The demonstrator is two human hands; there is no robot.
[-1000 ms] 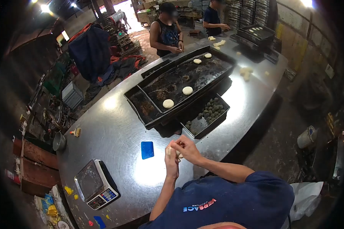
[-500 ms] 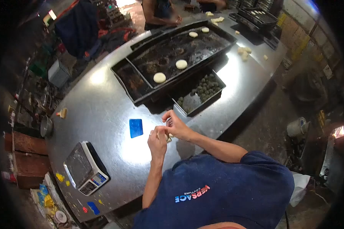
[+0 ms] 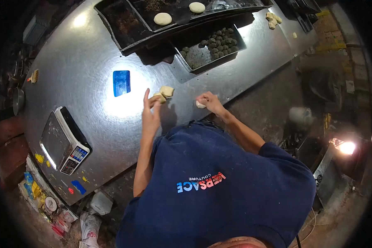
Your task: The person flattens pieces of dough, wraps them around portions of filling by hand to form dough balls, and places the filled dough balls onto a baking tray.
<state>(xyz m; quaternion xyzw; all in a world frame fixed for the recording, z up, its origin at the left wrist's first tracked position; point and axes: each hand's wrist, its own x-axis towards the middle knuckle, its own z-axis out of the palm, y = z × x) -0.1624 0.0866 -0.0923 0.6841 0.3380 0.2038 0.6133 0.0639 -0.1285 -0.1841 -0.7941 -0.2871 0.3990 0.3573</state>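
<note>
Two pale dough pieces lie together on the steel table: one dough piece (image 3: 166, 91) in full view, the nearer dough piece (image 3: 159, 98) partly behind my fingers. My left hand (image 3: 151, 113) is at the nearer one, its index finger stretched out and its fingers apart; whether it touches the dough is hard to see. Near the table's front edge, my right hand (image 3: 211, 102) is curled over a small white dough ball (image 3: 200, 104) against the tabletop. The hand partly covers that ball.
A blue scraper (image 3: 121, 83) lies left of the dough. Further left stands a digital scale (image 3: 66, 139). Beyond my hands are a metal tray (image 3: 203, 68) of dark balls and a large black baking tray (image 3: 130, 48) with flat dough rounds. More dough (image 3: 273, 20) sits far right.
My hands were together over the dough; now they are apart, the right one moved to the right with a dough ball under it. The view has tilted down, and the two dough pieces show more.
</note>
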